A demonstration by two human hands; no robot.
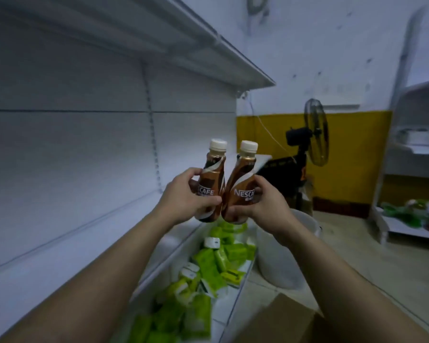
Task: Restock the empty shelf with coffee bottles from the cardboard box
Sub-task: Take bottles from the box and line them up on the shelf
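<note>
Hands: two, both held up in front of the shelves.
Left hand (183,194): its fingers (195,172) curl round the left coffee bottle (212,174) and hold it.
Right hand (265,206): its fingers (259,181) curl round the right coffee bottle (240,179) and hold it.
Bottles: two, brown, each with one white cap. They are up in the air. Their bottoms touch between the two hands and their tops lean apart.
Empty shelf (60,243): one, white, to the left of the fingers and lower down.
Top shelf (208,45): one, high above the fingers.
Lower shelf (233,300): one, right under the fingers.
Green packs (216,263): a heap on the lower shelf, too many to count.
Cardboard box (282,323): one, brown, far below the right fingers, under the right arm.
White bucket (282,256): one, on the floor below the right fingers.
Fan (316,132): one, black, behind the right fingers by the yellow wall.
</note>
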